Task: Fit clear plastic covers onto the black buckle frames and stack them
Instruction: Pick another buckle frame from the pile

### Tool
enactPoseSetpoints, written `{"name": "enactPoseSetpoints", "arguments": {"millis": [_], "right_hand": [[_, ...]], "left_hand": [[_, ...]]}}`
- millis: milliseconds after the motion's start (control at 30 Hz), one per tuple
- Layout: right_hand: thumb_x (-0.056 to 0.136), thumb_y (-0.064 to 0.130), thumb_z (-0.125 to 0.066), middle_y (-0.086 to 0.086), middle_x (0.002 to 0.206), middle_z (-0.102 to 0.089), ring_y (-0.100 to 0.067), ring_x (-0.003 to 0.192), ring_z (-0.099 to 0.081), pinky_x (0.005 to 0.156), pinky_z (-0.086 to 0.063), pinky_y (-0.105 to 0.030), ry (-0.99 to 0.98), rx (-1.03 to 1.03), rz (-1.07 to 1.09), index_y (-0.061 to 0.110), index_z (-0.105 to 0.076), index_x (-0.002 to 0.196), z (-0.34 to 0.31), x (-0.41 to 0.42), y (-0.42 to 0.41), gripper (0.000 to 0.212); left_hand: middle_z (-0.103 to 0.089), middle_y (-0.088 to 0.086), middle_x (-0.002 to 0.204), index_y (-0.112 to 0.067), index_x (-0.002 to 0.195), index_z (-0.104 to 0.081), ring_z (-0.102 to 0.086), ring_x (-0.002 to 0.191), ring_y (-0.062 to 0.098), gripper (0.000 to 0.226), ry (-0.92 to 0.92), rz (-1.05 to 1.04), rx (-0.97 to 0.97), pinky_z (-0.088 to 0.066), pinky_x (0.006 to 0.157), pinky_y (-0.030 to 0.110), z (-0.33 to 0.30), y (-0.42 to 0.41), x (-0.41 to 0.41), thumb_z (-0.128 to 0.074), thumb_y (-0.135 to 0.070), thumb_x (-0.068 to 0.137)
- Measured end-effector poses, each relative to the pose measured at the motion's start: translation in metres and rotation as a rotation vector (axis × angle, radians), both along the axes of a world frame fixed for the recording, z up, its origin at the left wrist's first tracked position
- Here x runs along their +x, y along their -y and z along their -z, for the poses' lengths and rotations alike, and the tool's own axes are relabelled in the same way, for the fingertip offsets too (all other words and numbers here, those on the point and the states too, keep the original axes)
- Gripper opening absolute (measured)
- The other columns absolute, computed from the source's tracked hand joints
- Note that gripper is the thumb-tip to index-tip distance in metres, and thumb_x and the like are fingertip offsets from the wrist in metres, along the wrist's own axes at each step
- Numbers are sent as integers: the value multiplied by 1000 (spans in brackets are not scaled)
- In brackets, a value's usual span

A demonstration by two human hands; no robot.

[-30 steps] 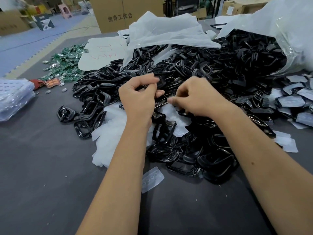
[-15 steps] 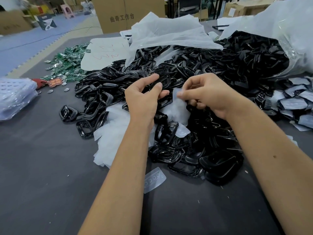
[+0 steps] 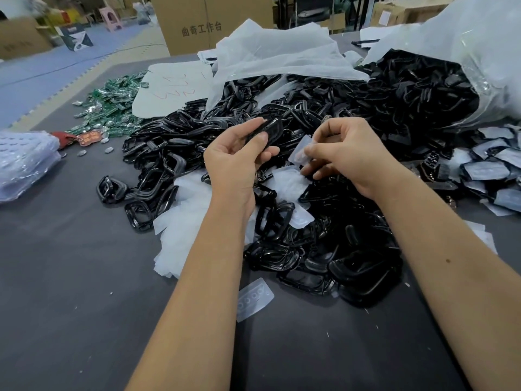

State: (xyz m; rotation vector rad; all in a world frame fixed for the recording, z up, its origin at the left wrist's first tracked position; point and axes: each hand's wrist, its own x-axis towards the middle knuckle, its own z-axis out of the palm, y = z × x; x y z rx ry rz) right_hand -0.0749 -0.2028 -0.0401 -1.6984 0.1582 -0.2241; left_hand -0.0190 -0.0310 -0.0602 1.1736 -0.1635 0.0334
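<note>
Over the preceding second both hands rose off the heap of black buckle frames [image 3: 324, 193] and drew slightly apart, each coming away with one part. The left hand [image 3: 234, 162] gripped a single black frame [image 3: 272, 131] between thumb and curled fingers, held edge-up above the heap. The right hand [image 3: 349, 153] pinched a clear plastic cover [image 3: 300, 152] between thumb and forefinger, the other fingers curled in; a second earlier its fingers were down among the parts and no cover was visibly lifted. Cover and frame were near each other but apart, with a gap between them, so the fitting itself had not yet begun. Judgement: the pick-up step was complete and the alignment step was in hand; the cover would need turning to face the frame opening before pressing in. More loose covers [image 3: 194, 213] lay white under and beside the heap on the grey table [image 3: 70, 306], and one lay alone at the near edge [image 3: 253, 299]. Frames that appeared already covered lay grouped at the far right [image 3: 490, 170], presumably where this pair would go. The open bag [image 3: 462, 52] of frames lay behind, spilling onto the table.
</note>
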Motion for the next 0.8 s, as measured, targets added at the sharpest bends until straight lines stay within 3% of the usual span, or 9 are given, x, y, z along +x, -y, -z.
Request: {"name": "enactPoseSetpoints", "arguments": {"millis": [67, 167, 267, 400, 567, 700, 800], "right_hand": [[92, -9, -60, -26, 83, -76, -36, 67, -77, 48, -53, -29, 0, -17, -5, 8, -53, 84, 1, 1, -3, 19], [92, -5, -52, -16, 89, -80, -29, 62, -75, 40, -42, -24, 17, 12, -37, 12, -46, 81, -1, 0, -6, 21], [89, -6, -48, -17, 103, -79, -17, 50, -63, 36, -31, -21, 72, 181, -131, 12, -45, 80, -7, -3, -4, 20], [89, -2, -47, -20, 113, -77, -11, 43, -52, 35, -28, -19, 113, 329, -173, 13, -45, 75, -10, -5, 0, 21], [88, -2, -62, -14, 90, -79, -12, 45, -45, 39, -29, -20, 55, 207, 83, 16, -45, 71, 1, 3, 1, 31], [93, 4, -73, -14, 93, -74, -15, 60, -67, 45, -43, -21, 80, 190, 107, 10, -62, 84, 6, 6, 1, 16], [91, 10, -79, -4, 97, -73, -16, 68, -74, 56, -53, -23, 193, -137, 142, 12, -70, 101, 8, 7, -2, 13]], "left_hand": [[-74, 5, 79, -9, 100, -78, -71, 63, 17, 22, 2, 6, -8, -53, 62, 17, 0, 0, -1, -71, 9, 89], [-73, 7, 84, -7, 102, -78, -71, 64, 16, 22, 0, 0, -2, -54, 64, 18, -1, 1, -2, -71, 9, 89], [-75, 9, 87, -7, 101, -77, -70, 63, 17, 22, 11, -3, 13, -55, 64, 19, -1, 1, -3, -69, 10, 90], [-76, 9, 88, -6, 102, -77, -70, 62, 17, 22, 5, -10, 0, -55, 63, 19, -2, 0, -4, -68, 10, 90], [-73, 7, 85, -9, 101, -78, -70, 62, 17, 23, -8, -54, -11, -55, 63, 19, -2, 0, -2, -69, 10, 90], [-73, 6, 84, -9, 100, -78, -70, 62, 17, 23, -6, -56, -6, -54, 62, 19, -2, 0, -2, -70, 10, 90], [-74, 6, 85, -10, 99, -78, -71, 62, 16, 23, -6, -58, -5, -54, 62, 18, -2, 0, -2, -69, 9, 90]]}}
